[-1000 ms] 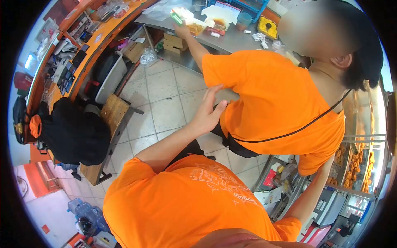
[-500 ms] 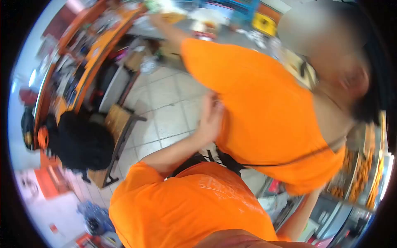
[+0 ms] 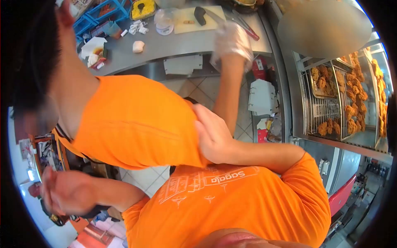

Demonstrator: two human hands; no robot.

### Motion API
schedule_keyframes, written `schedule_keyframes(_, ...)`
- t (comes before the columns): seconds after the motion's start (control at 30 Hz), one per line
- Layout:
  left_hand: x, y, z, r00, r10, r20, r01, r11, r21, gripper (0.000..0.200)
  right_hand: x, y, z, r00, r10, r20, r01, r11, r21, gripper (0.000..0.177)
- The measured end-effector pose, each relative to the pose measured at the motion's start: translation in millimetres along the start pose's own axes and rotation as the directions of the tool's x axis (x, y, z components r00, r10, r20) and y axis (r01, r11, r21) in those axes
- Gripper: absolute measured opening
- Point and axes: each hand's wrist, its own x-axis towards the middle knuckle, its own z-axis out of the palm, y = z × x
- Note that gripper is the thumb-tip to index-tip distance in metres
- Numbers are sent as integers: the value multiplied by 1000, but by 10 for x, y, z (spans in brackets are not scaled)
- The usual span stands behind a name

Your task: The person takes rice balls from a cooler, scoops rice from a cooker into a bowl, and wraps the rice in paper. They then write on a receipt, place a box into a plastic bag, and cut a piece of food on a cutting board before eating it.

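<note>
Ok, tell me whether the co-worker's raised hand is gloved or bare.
Gloved: a translucent glove covers it, above the steel counter.

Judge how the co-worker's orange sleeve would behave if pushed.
Probably floppy: the sleeve shows soft creases beside the right hand touching it. Likely light, since it looks like thin cloth hanging loose. Hardly slippery, judging by its matte surface.

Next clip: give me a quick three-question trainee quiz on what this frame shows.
1. True or false: the wearer's right hand rests against the co-worker's orange sleeve.
2. The co-worker's raised hand wears: A) a thin pale glove, B) a black oven mitt, C) nothing.
3. What food sits on the wire racks?
Key: 1 true; 2 A; 3 fried chicken.
</note>
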Motion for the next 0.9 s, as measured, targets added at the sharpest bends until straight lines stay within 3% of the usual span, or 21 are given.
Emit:
schedule_keyframes(0.03,151,341,400,978,163,129,-133,968,-213,22,118,-83,-23,999,-43,29,44,998,-35,41)
schedule_keyframes(0.07,201,596,709,899,192,394,-97,964,-249,22,241,-160,-6,998,-37,40,38,999,-23,41)
schedule_keyframes(0.1,193,797,973,752,214,623,-52,962,-267,22,364,-239,21,988,-147,50,148,989,-21,40)
schedule_keyframes(0.13,118,900,1287,598,110,794,22,988,-153,20,445,-265,23,964,-259,62,261,965,-17,39)
schedule_keyframes(0.17,55,875,1579,415,-4,910,67,997,-26,18,520,-238,-8,959,-274,78,275,961,-8,39)
schedule_keyframes(0.23,-380,525,1945,414,-210,886,115,977,179,15,823,-160,-108,732,-658,179,622,751,220,32)
schedule_keyframes(0.27,-399,374,2010,426,-200,882,92,980,178,15,1015,-89,-244,716,-676,171,641,735,220,32)
schedule_keyframes(0.33,-345,30,1966,50,-582,812,-205,789,579,16,1359,174,-710,554,-741,379,398,636,661,17)
schedule_keyframes(0.37,-310,-174,1957,140,-626,767,-161,750,641,15,1530,433,-1006,705,-471,530,-49,713,699,12)
schedule_keyframes(0.4,-291,-374,1949,216,-674,707,-104,704,703,14,1696,780,-1282,688,-162,707,-501,598,625,12)
schedule_keyframes(0.43,-256,-535,1963,188,-722,666,-110,658,745,13,1887,1170,-1417,866,48,498,-419,615,668,12)
schedule_keyframes(0.47,-241,-684,1986,162,-774,612,-119,601,791,11,2164,1623,-1544,960,142,241,-268,710,651,15)
schedule_keyframes(0.5,-269,-860,1986,162,-786,597,-143,580,802,12,2427,2106,-1592,963,238,-124,-190,931,312,14)
schedule_keyframes(0.53,-310,-1021,2030,168,-792,586,-171,562,809,12,2677,2580,-1732,904,254,-344,-310,944,-117,15)
schedule_keyframes(0.57,-322,-1134,2135,101,-875,473,-187,451,873,12,2871,3213,-1872,903,102,-417,-279,878,-389,25)
schedule_keyframes(0.6,-368,-1277,2256,63,-892,447,-206,427,881,12,3051,3498,-1945,898,98,-429,-317,820,-476,35)
schedule_keyframes(0.67,-471,-1519,2433,-43,-976,212,-473,207,857,21,3427,3742,-1989,938,78,-337,-286,725,-627,42)
schedule_keyframes(0.73,-648,-1795,2477,-54,-990,130,-560,138,817,25,3668,3881,-1975,948,158,-275,-299,735,-609,45)
schedule_keyframes(0.8,-812,-1943,2562,171,-983,65,-690,-72,721,21,3811,3983,-2009,952,226,-206,-305,741,-598,47)
schedule_keyframes(0.83,-884,-2020,2569,155,-986,53,-701,-72,709,21,3831,4007,-2033,932,290,-217,-362,763,-536,48)
schedule_keyframes(0.9,-1050,-2176,2585,380,-916,-126,-399,-285,871,26,3840,4052,-2090,907,368,-205,-421,775,-471,48)
